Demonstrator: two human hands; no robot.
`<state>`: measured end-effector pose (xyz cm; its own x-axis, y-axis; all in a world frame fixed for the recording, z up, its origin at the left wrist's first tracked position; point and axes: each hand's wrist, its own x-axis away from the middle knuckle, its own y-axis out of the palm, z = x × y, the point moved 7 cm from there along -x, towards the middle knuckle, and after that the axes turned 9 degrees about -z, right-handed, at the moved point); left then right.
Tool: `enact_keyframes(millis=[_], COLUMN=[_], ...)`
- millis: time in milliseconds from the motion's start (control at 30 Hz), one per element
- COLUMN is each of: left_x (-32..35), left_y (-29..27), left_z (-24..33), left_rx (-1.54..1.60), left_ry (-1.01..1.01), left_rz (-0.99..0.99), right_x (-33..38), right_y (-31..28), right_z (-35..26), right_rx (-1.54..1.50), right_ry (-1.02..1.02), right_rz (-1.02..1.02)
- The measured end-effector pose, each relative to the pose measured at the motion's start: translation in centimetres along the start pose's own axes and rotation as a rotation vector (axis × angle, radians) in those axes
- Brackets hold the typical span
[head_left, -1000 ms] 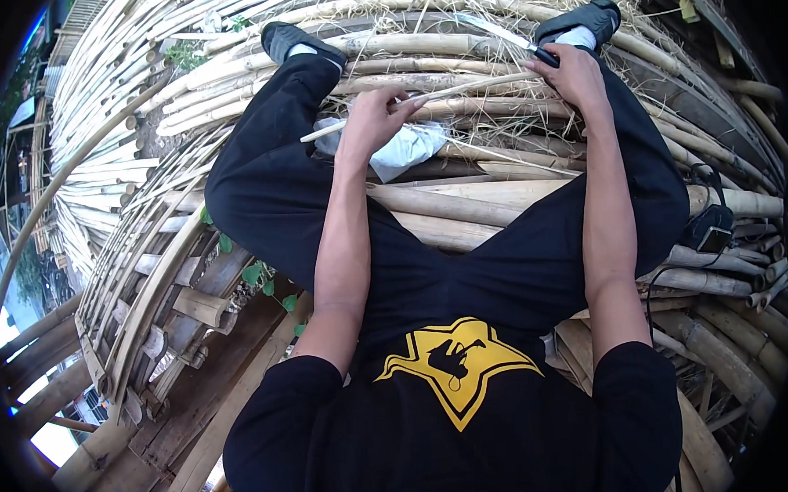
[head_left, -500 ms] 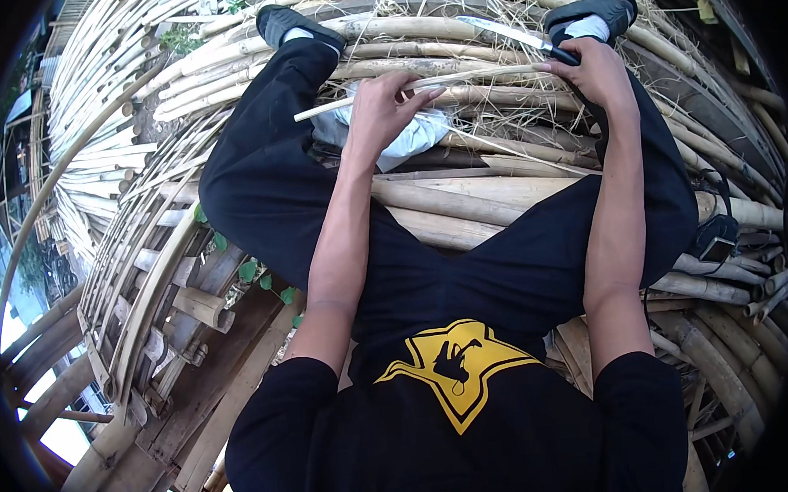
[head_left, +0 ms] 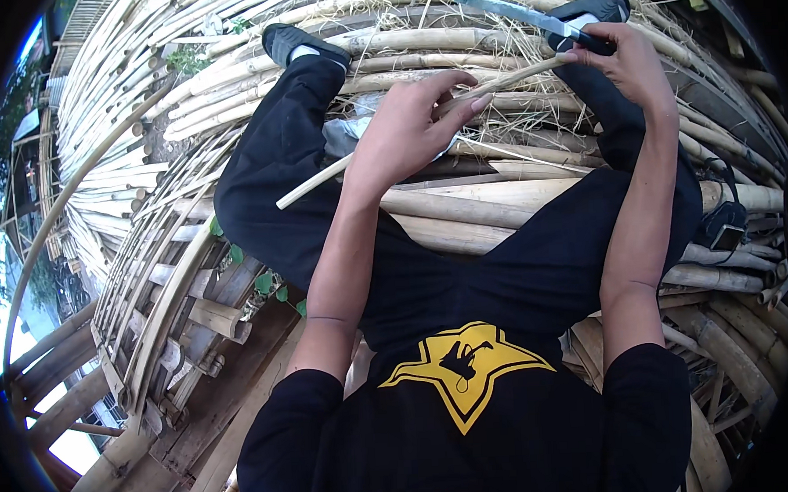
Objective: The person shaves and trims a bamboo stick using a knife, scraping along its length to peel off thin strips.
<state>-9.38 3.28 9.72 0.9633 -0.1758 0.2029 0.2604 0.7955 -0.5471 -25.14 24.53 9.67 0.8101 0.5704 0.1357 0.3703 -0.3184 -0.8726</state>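
A slender pale bamboo strip (head_left: 314,181) slants from the lower left up to the right across my lap. My left hand (head_left: 407,131) is closed around its middle, thumb and fingers pinching it. In my right hand (head_left: 628,64) is a knife (head_left: 509,12) with a black handle, its blade pointing left, away from the strip. The same hand's thumb and fingertips pinch the strip's far end. Below the left hand, partly hidden by it, lies a whitish plastic bag (head_left: 343,136).
Bamboo poles (head_left: 462,203) lie under and between my legs. Loose shavings (head_left: 529,117) litter the poles beyond. A small black device with a strap (head_left: 726,231) rests at the right. Stacked split bamboo (head_left: 163,282) stands at the left, beside a long curved pole (head_left: 65,172).
Both hands have come nearer, the left one rising and moving right along the strip. The strip now slopes more steeply, its left end lower. The right hand has shifted right with the knife.
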Motion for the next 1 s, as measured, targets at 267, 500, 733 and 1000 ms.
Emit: enact_keyframes(millis=[267,500,733,1000], left_x=[1.8,2.5,1.2,0.7], left_y=[3.9,4.7,7.7,6.4], left_z=[-6.4,-11.9,-21.3,-20.6], left_rx=[0.142,0.095,0.307,0.465], left_ry=[-0.228,-0.441,-0.694,-0.603], left_rz=[0.061,0.135,0.193,0.382], right_x=[-0.7,0.6,2.5,2.8], right_y=[7.0,10.8,17.5,19.8], right_z=[-5.3,-8.6,-9.0,-8.5], right_rx=[-0.278,-0.224,-0.198,-0.32], right_ry=[-0.156,-0.143,-0.116,-0.032], right_rz=[-0.012,-0.135,-0.411,-0.39])
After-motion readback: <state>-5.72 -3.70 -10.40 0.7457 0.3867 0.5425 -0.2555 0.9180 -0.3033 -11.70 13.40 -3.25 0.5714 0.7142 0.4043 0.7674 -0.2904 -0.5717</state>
